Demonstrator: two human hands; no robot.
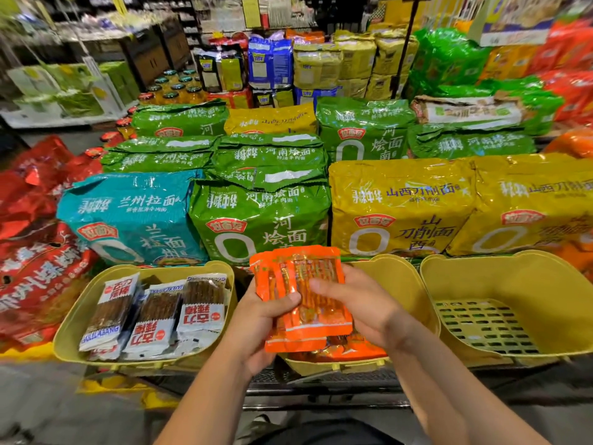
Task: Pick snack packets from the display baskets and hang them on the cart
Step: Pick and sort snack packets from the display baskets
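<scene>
Above the middle basket, both hands grip orange packets.

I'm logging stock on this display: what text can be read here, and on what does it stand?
"兰州拉面": large teal plastic noodle bag.
"河南烩面": large green plastic noodle bag beside it.
"山西刀削面": large yellow plastic noodle bag.
"BULLABANG", first letter uncertain: white-and-brown snack packet in the left yellow plastic basket.
Orange foil packets, held by the left hand and right hand: print too blurred.
Smaller print elsewhere: unreadable.
</scene>
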